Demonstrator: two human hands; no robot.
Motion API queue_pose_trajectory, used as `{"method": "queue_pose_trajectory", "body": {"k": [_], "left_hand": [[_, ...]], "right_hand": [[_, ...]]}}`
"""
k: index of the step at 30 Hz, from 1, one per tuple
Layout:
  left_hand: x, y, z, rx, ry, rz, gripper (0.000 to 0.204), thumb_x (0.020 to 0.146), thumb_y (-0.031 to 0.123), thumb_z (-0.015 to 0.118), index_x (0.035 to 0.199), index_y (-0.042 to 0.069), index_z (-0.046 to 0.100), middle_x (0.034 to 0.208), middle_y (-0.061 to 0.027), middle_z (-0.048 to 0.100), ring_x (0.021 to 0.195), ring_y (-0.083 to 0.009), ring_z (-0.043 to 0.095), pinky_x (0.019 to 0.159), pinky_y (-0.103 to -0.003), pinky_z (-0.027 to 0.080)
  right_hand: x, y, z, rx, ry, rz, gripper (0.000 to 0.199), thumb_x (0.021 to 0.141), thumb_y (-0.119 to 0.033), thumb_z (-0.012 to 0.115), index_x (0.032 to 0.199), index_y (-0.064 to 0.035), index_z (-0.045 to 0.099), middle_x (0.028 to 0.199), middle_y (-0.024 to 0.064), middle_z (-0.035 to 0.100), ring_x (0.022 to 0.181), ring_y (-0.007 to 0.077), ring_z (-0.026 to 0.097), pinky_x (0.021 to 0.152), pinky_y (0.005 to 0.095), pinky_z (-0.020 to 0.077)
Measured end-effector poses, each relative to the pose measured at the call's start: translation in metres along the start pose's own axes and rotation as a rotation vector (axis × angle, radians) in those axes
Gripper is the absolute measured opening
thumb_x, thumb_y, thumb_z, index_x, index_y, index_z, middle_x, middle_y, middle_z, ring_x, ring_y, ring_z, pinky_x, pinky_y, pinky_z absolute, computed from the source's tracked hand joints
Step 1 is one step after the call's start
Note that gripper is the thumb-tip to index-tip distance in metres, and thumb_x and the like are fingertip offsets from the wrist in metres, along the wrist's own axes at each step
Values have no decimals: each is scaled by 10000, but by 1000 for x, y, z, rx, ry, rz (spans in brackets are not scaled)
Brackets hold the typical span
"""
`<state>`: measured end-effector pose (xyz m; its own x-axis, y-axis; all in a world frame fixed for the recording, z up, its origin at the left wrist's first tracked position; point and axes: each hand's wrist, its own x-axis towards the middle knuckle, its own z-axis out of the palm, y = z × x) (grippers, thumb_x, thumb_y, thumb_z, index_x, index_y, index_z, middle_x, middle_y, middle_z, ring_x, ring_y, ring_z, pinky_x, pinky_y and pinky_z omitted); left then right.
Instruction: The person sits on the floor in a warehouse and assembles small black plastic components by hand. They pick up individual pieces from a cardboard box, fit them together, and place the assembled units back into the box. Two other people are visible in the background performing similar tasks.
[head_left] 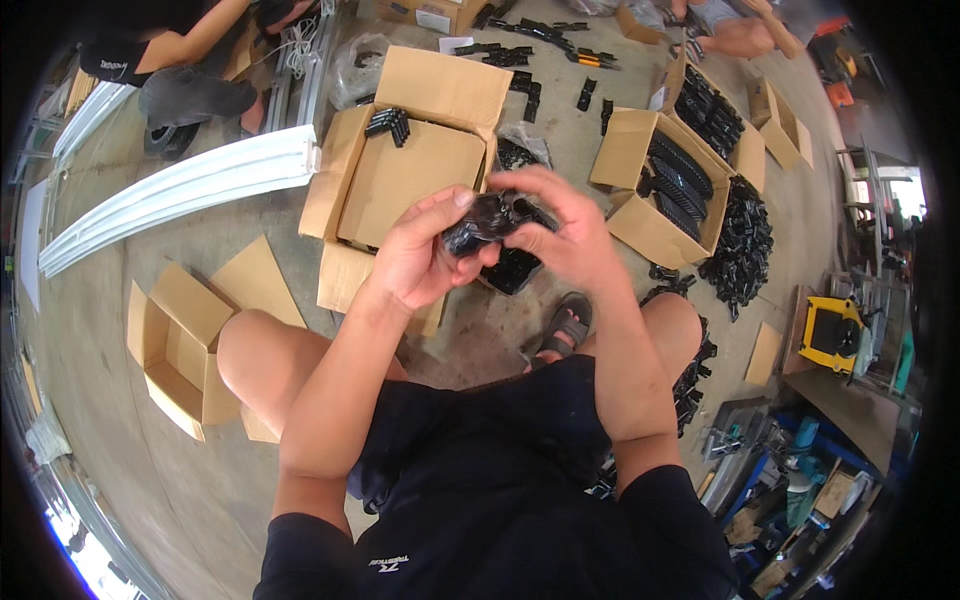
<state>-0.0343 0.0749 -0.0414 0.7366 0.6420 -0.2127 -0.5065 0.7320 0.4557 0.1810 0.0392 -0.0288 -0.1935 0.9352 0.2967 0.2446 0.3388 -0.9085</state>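
In front of my chest, both hands are on glossy black plastic parts (490, 217), whose exact kind I cannot make out. My left hand (428, 250) curls round the left end, thumb on top. My right hand (567, 232) grips the right end between thumb and bent fingers, somewhat blurred. Just beyond stands an open cardboard box (410, 185) with a flat cardboard sheet inside and a small stack of black parts (388, 126) on its far left corner. More black parts (515, 268) lie below my hands, partly hidden.
At right, cardboard boxes (640, 225) hold rows of black parts, beside a large heap (740, 250) on the floor. An empty open carton (180, 345) sits left. Long white profiles (190, 195) stretch across the left. Two other people (190, 70) sit nearby. A yellow frame (832, 335) stands far right.
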Motion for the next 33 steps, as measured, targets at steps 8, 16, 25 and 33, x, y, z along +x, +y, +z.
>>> {"method": "queue_pose_trajectory", "body": {"k": [8,16,25,33], "left_hand": [[-17,-18,-1,207,277,105,273,1057,213,549,1232,14,614,1085,-67,703,968,-161,674,881,-347,546],[-39,-5,-19,269,310,221,366,1033,296,636,1248,0,625,1055,-89,703,962,-174,670,910,-370,530],[-85,110,49,417,201,607,493,1051,349,576,1388,3,477,1222,-224,647,1113,-291,659,957,-446,525],[-72,93,18,457,544,386,587,1000,294,675,1423,-34,435,1165,-152,635,1088,-261,636,947,-392,505]], "right_hand": [[-22,-5,27,-148,115,214,360,897,-202,764,1178,3,674,958,157,695,839,288,680,767,344,527],[-27,-8,27,111,30,305,414,909,-175,775,1245,29,643,948,115,721,793,160,677,730,302,544],[44,98,-91,128,539,647,391,979,-327,688,1170,14,689,958,60,729,820,139,663,749,302,553],[68,281,-95,-730,232,760,458,894,-373,743,1199,-35,690,1080,173,706,1030,400,659,949,441,536]]}}
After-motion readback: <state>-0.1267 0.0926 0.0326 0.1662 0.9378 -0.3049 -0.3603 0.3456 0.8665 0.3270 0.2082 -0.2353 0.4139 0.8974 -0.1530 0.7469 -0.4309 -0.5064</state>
